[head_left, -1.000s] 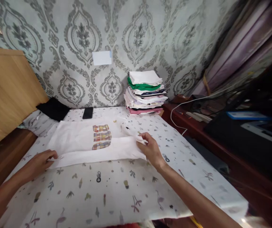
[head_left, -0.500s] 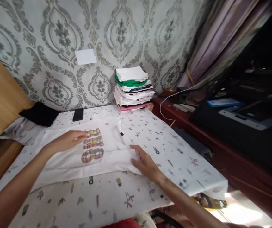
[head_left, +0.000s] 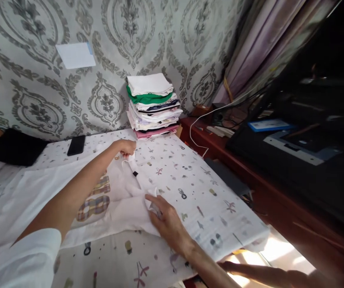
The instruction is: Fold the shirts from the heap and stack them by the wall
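A white T-shirt [head_left: 121,212] with plaid lettering on its front lies spread flat on the patterned cloth, its collar and black label toward the right. My left hand [head_left: 126,148] reaches across it, closed in a pinch on the fabric at the far shoulder beside the collar. Nearer to me, my right hand [head_left: 167,218] has thumb and forefinger around the raised edge of the near sleeve. My left forearm covers part of the lettering.
A tall stack of folded clothes [head_left: 152,108] stands against the wall. A black phone [head_left: 76,145] and a folded black cloth [head_left: 13,146] lie at the back left. To the right runs a dark red cabinet [head_left: 217,144] with a white cable [head_left: 191,130].
My left hand has moved from the lettering to the far shoulder and closed on the fabric. My right hand stays at the near sleeve, lifting its edge slightly. The view has shifted right.
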`<action>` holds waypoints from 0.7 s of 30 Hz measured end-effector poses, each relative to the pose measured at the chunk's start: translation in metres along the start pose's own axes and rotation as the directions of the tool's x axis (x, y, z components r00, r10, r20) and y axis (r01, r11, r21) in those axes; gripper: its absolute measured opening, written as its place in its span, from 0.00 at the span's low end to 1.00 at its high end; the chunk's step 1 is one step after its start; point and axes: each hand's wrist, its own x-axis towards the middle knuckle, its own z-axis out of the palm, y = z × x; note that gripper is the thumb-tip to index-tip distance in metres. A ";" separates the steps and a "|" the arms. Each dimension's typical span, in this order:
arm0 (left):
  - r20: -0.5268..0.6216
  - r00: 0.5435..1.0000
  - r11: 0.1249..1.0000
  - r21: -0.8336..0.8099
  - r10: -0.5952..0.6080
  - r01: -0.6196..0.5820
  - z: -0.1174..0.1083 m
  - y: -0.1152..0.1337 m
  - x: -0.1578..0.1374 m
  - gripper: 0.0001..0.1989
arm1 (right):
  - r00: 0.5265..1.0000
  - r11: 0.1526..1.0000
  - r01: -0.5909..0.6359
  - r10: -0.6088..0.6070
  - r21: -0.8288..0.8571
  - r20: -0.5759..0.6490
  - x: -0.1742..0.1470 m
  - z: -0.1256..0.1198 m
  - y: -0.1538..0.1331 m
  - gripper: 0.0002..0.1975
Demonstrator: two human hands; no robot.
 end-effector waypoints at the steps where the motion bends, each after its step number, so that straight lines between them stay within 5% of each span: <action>1: -0.015 1.000 0.999 -0.040 0.019 -0.020 -0.002 -0.002 -0.002 0.10 | 1.000 1.000 -0.014 0.014 0.001 -0.020 -0.001 -0.002 0.001 0.25; 3: -0.098 0.990 0.972 -0.202 0.105 -0.123 -0.002 -0.007 -0.002 0.09 | 0.997 0.999 -0.036 0.037 0.013 -0.073 -0.002 -0.006 0.004 0.26; 6: -0.327 0.917 0.788 -0.492 0.228 -0.371 0.015 -0.013 0.008 0.10 | 0.988 0.998 -0.068 0.069 0.015 -0.141 -0.003 -0.017 0.011 0.25; 10: -0.466 0.852 0.683 -0.544 0.236 -0.487 0.054 -0.019 0.026 0.12 | 0.983 0.995 -0.102 0.103 0.012 -0.151 -0.004 -0.029 0.020 0.23; 15: -0.533 0.798 0.806 -0.322 0.280 -0.498 0.083 -0.017 0.020 0.17 | 0.990 0.996 -0.082 0.078 -0.027 -0.120 -0.006 -0.035 0.022 0.20; 18: -0.435 0.838 0.927 -0.018 0.331 -0.375 0.097 -0.010 0.005 0.26 | 0.991 0.997 -0.069 0.063 -0.044 -0.117 -0.007 -0.035 0.020 0.17; 21: -0.345 0.879 0.944 0.146 0.329 -0.296 0.113 -0.004 -0.019 0.30 | 0.991 0.997 -0.070 0.064 -0.045 -0.117 -0.010 -0.037 0.020 0.11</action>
